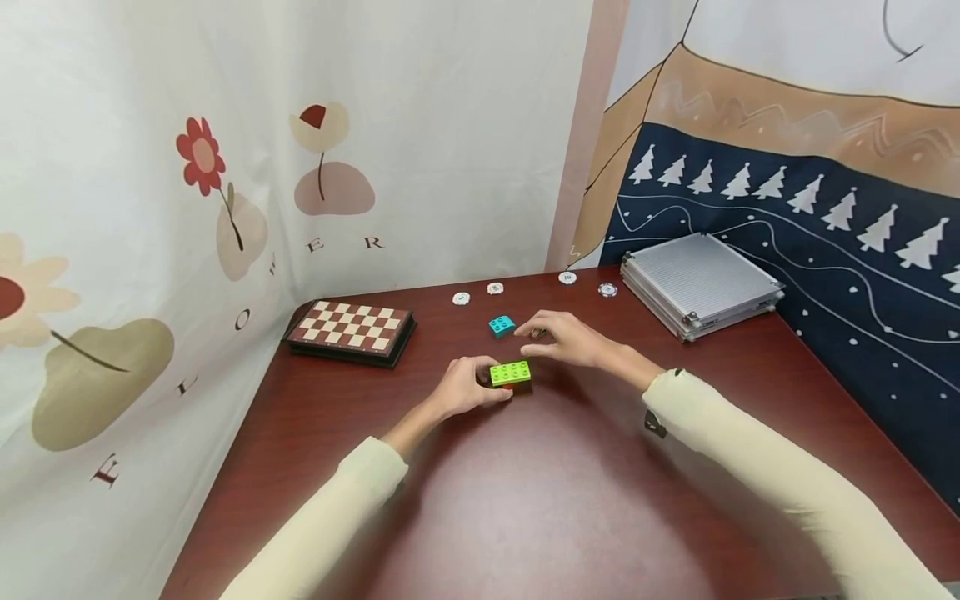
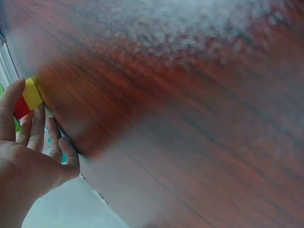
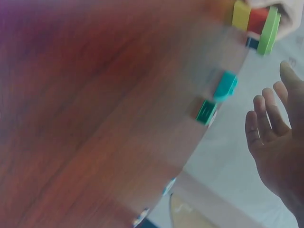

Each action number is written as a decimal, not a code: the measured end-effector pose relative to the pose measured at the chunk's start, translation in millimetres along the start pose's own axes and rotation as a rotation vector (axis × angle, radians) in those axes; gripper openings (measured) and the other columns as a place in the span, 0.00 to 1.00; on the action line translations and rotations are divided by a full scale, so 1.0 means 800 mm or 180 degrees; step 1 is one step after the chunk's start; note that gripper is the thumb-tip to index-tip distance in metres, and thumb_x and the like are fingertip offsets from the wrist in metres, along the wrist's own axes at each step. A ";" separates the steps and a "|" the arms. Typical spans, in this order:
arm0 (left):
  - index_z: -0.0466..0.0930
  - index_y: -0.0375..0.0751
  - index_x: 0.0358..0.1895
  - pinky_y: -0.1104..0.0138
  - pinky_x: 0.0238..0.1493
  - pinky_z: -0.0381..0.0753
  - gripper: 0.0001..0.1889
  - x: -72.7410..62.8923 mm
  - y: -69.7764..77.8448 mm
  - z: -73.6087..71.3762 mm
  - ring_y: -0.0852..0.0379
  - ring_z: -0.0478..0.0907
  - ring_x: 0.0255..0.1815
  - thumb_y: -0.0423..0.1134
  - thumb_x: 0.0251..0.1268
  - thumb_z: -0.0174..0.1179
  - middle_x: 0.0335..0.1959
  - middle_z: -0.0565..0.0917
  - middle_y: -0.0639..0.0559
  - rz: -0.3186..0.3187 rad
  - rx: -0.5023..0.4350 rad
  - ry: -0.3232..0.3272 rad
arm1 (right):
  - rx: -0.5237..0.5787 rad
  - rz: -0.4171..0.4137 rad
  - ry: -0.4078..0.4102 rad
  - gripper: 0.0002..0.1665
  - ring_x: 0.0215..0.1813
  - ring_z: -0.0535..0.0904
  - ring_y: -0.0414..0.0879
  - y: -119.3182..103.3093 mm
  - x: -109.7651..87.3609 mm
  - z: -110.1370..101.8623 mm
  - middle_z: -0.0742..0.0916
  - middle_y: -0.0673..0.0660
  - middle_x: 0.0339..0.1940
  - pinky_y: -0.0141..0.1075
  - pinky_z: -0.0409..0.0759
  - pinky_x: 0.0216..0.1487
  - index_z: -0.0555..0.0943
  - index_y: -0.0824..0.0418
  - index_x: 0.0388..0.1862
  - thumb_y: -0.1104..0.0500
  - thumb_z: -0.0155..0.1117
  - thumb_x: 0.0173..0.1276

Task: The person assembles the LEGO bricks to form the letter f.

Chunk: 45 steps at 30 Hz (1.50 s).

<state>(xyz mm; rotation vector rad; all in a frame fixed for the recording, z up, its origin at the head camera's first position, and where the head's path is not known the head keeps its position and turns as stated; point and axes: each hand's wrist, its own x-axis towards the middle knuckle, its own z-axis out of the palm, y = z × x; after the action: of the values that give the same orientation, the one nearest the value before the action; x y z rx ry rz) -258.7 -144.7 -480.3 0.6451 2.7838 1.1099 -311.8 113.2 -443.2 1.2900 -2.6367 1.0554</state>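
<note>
Stack [image 1: 511, 372] of bricks sits on the table [image 1: 480, 500], pinched by the left hand [image 1: 462, 388]. Head view gives us its lime top; both wrist views add a yellow brick [image 2: 33, 94] at the base. Right hand [image 1: 567, 338] hovers, fingers loosely bent, holding nothing. Right wrist view shows us a green block [image 3: 206, 112] beside the teal brick [image 1: 501, 325]; in head view that hand mostly hides it.

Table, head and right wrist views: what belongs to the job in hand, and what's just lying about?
Likely job: lime-topped brick stack in the left hand; loose teal brick; dark green brick.
Lying about, apparently: folded chessboard; four poker chips; silver ribbed case.
</note>
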 end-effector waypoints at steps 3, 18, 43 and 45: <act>0.87 0.43 0.52 0.67 0.36 0.81 0.23 -0.001 0.000 0.000 0.63 0.81 0.27 0.47 0.54 0.81 0.30 0.87 0.57 -0.0026 -0.0025 0.0011 | -0.0006 0.0183 0.0086 0.19 0.53 0.82 0.60 0.015 0.001 -0.008 0.86 0.64 0.53 0.55 0.82 0.55 0.86 0.64 0.58 0.57 0.72 0.72; 0.88 0.45 0.55 0.67 0.38 0.80 0.26 0.000 0.002 -0.003 0.62 0.81 0.33 0.47 0.52 0.82 0.32 0.87 0.56 -0.0080 -0.0095 -0.0012 | -0.0134 0.0655 0.0294 0.14 0.53 0.85 0.54 0.068 0.009 -0.009 0.87 0.63 0.51 0.49 0.82 0.56 0.86 0.67 0.55 0.65 0.69 0.73; 0.91 0.50 0.52 0.66 0.46 0.84 0.17 0.004 0.020 -0.016 0.57 0.87 0.40 0.46 0.60 0.78 0.48 0.90 0.56 0.0203 -0.0167 0.0067 | -0.0186 0.0578 0.0210 0.17 0.49 0.85 0.53 0.080 0.004 0.004 0.88 0.61 0.46 0.48 0.84 0.52 0.86 0.66 0.56 0.67 0.72 0.70; 0.91 0.50 0.51 0.65 0.45 0.84 0.16 0.004 0.020 -0.016 0.57 0.87 0.40 0.45 0.60 0.78 0.48 0.90 0.56 0.0206 -0.0146 0.0090 | -0.0221 0.0531 0.0228 0.17 0.48 0.84 0.53 0.078 0.002 0.004 0.86 0.61 0.45 0.47 0.84 0.51 0.87 0.66 0.56 0.68 0.73 0.68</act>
<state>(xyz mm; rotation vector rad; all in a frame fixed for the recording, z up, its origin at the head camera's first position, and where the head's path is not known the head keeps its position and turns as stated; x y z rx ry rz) -258.9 -141.4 -460.0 0.7250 2.7704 1.2000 -356.2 137.0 -480.4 1.0150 -2.7390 0.9977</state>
